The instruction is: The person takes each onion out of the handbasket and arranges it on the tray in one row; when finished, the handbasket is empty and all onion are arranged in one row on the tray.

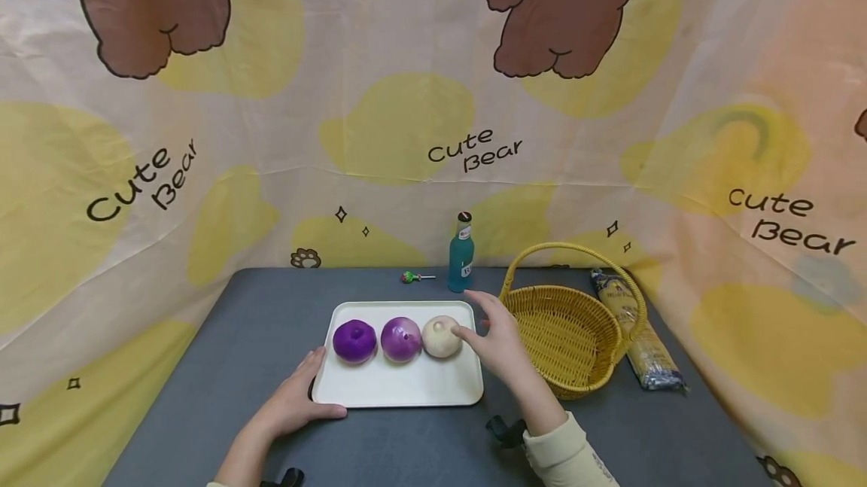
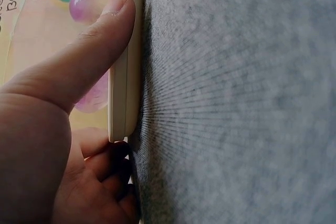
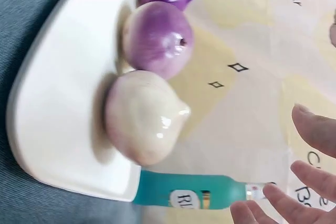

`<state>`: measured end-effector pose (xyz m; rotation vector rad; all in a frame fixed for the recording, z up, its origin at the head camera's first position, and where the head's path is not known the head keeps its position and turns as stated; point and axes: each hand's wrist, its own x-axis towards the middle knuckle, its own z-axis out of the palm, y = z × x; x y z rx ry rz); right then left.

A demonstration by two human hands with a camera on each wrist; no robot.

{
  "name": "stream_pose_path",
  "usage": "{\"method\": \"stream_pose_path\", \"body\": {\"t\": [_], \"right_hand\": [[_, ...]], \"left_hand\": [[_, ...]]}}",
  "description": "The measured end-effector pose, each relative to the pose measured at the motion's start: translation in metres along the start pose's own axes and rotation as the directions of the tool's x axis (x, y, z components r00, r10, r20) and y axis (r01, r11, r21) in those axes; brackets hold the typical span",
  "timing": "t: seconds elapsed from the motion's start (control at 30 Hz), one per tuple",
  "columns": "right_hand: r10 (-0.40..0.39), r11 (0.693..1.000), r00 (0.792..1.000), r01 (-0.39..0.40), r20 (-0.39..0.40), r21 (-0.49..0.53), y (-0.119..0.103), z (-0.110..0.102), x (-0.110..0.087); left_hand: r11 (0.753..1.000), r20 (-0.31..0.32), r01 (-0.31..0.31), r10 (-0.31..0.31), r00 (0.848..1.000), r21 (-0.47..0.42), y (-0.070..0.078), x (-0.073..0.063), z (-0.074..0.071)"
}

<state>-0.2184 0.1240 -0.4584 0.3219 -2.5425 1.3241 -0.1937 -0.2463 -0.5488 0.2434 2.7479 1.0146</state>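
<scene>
Three onions sit in a row on a white tray (image 1: 400, 389): a deep purple onion (image 1: 354, 342) on the left, a lighter purple onion (image 1: 401, 339) in the middle and a white onion (image 1: 442, 336) on the right. My left hand (image 1: 291, 400) holds the tray's front left corner, thumb along the front rim and fingers against the left side. In the left wrist view the thumb (image 2: 100, 40) lies across the rim. My right hand (image 1: 503, 340) hovers over the tray's right edge, fingers spread and nothing between them. Its thumb tip overlaps the white onion in the head view; the right wrist view shows a gap.
Right of the tray stands a yellow wicker basket (image 1: 528, 344) with a tall handle. A clear-and-yellow packet (image 1: 650, 351) lies beyond it. Behind the tray stand a blue-green bottle (image 1: 461, 257) and a lollipop (image 1: 415, 277). A printed cloth (image 1: 393, 133) hangs behind the grey table (image 1: 400, 449).
</scene>
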Motion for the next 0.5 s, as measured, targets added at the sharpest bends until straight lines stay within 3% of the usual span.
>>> {"method": "stream_pose_path", "body": {"t": [0.3,0.5], "right_hand": [[-0.082,0.997,0.994,0.081,-0.075,-0.017,-0.006,-0.028,-0.001],[-0.092,0.995,0.990,0.089,-0.105,-0.039,-0.009,-0.055,-0.006]], "left_hand": [[1.000,-0.002,-0.008,0.008,1.000,0.003,-0.002,-0.001,-0.002],[1.000,-0.006,0.001,-0.001,1.000,0.002,-0.002,-0.004,-0.009]]}}
